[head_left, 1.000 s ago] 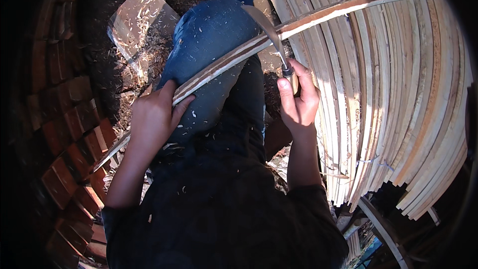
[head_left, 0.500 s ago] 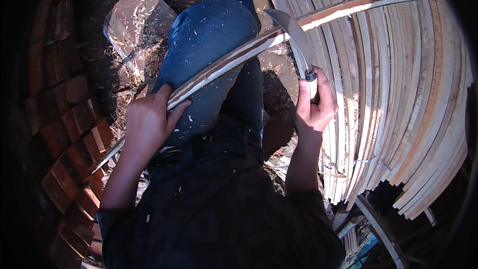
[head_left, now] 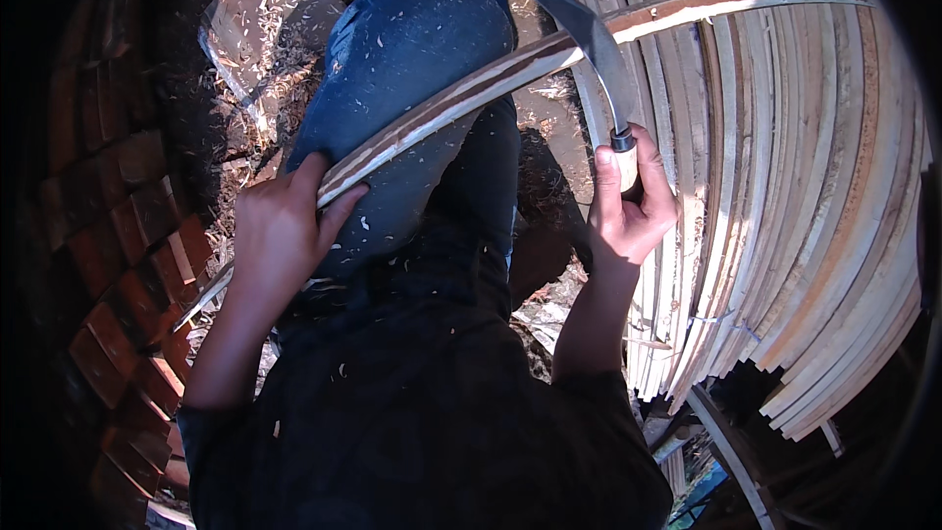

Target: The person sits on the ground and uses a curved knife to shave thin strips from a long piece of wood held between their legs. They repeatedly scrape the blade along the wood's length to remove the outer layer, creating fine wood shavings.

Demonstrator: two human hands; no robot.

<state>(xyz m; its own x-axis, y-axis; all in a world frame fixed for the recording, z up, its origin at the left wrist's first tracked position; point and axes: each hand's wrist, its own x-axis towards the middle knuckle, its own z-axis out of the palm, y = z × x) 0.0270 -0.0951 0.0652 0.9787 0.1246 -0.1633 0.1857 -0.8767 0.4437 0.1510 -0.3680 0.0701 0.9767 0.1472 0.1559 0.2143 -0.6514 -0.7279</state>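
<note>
My left hand (head_left: 280, 231) is closed around a long wooden strip (head_left: 442, 113), its thumb and fingers pressed on either side. The strip has a brown band along its pale wood. It slants across my raised knee from lower left to upper right, with its far end over the stacked strips. In my right hand (head_left: 636, 211) is a sickle, gripped by its short pale handle with a dark collar. The curved sickle blade (head_left: 603, 59) crosses over the strip just beyond my knee, point up and to the left. Whether its edge bites into the wood, I cannot tell.
A large stack of long pale wooden strips (head_left: 785, 186) fills the right side, bound with blue ties. Reddish-brown blocks (head_left: 123, 285) are piled on the left. Wood shavings litter the ground, my jeans (head_left: 412, 39) and a flat sheet (head_left: 270, 20) at upper left.
The sickle blade has slid up and to the right along the strip, farther from my left hand. My left hand appears slightly farther left, still gripping the strip.
</note>
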